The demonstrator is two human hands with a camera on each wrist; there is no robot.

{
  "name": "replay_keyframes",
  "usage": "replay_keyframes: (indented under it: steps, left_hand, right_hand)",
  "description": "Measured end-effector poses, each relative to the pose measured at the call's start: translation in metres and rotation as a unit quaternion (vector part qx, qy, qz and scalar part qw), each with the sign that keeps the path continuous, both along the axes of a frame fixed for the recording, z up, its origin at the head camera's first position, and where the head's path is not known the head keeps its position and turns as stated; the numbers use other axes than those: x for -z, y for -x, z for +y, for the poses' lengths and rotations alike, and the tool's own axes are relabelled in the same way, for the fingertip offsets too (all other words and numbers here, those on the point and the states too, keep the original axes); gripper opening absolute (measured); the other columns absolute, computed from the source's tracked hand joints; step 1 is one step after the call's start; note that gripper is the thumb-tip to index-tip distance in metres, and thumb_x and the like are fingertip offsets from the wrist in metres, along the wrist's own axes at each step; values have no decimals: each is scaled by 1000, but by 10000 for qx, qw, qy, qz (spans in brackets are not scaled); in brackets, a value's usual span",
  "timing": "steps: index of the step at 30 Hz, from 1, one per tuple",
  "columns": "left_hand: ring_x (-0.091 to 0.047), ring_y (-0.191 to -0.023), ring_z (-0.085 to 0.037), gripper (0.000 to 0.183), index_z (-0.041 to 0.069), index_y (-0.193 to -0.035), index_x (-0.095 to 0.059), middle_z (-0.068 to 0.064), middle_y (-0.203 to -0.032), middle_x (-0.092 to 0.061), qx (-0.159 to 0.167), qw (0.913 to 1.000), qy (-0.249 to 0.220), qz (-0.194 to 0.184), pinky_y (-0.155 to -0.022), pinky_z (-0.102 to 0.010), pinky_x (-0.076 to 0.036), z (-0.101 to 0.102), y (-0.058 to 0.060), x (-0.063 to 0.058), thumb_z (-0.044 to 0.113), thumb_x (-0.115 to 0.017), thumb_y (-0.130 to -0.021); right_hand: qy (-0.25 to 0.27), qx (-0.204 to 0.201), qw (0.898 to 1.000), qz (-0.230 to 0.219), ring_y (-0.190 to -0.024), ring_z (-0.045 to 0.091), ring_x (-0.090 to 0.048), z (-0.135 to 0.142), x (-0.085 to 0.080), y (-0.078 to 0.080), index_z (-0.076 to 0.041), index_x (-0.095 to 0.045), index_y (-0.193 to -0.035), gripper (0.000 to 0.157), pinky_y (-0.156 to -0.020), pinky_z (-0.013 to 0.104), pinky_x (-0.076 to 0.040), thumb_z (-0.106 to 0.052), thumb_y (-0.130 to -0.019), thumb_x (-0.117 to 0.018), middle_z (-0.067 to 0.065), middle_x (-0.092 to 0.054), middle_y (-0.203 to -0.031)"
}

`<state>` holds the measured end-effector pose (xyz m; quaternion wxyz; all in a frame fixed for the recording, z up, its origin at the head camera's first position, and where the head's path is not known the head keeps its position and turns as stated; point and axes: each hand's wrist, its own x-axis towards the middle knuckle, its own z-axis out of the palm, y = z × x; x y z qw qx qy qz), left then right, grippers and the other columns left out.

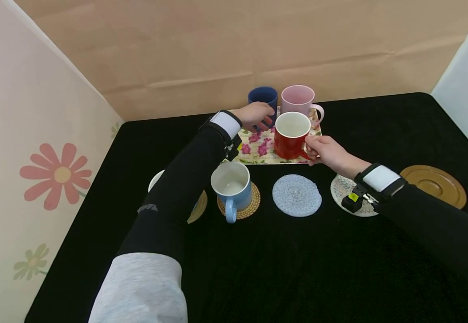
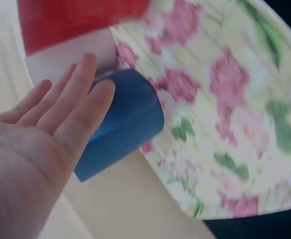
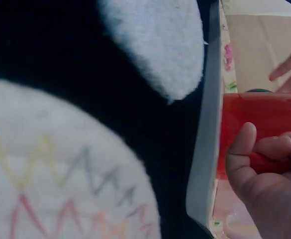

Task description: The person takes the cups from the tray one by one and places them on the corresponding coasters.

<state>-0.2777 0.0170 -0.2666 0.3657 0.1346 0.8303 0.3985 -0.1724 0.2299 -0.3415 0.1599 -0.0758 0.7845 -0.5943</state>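
Observation:
My right hand (image 1: 325, 152) holds the handle of a red mug (image 1: 287, 146) with a white inside; the mug is upright over the front of a floral tray (image 1: 254, 150). In the right wrist view the thumb and curled fingers (image 3: 245, 149) overlap the red side. My left hand (image 1: 255, 116) reaches in front of a dark blue mug (image 1: 263, 95) at the back of the tray. Its fingers are extended in the left wrist view, near the blue mug (image 2: 123, 122). A pink mug (image 1: 297, 95) with its handle to the right stands behind the red one.
A light blue mug (image 1: 234, 188) stands on a woven coaster (image 1: 254, 204). Right of it lie a pale blue round coaster (image 1: 296, 195), a white patterned one (image 1: 340, 190) and a brown round one (image 1: 433, 184). My left sleeve partly hides another mug (image 1: 154, 180) and coaster (image 1: 198, 210).

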Motion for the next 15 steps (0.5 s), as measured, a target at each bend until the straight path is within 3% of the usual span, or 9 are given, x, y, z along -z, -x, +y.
replay_keyframes:
  steps: [2,7,15]
  left_hand:
    - [-47,-129,-32,51,6,-149,-30,-16,-144,-44,-59,9996,-166,-205,-107,-48,-34,0,-2,-1,34,-31,-107]
    - [-48,-126,-31,65,9,-149,-34,-15,-143,-44,155,9987,-281,-408,-108,-51,-30,2,-10,-5,53,-21,-103]
    - [-52,-121,-27,71,11,-147,-38,-11,-139,-51,162,9980,-559,-253,-102,-51,-36,1,-18,-21,59,-14,-100]
  right_hand:
    - [-64,18,9999,103,-70,19,-45,-1,1,-1,-1,-43,-80,40,-70,27,-50,-27,-108,-30,5,-38,-70]
    - [-243,145,9991,317,-66,17,-48,-1,3,-5,1,-43,-78,41,-68,25,-52,-24,-108,-30,5,-39,-70]
    - [-50,281,9977,622,-63,18,-44,-2,-10,-13,4,-40,-76,41,-65,25,-52,-21,-107,-32,5,-38,-69]
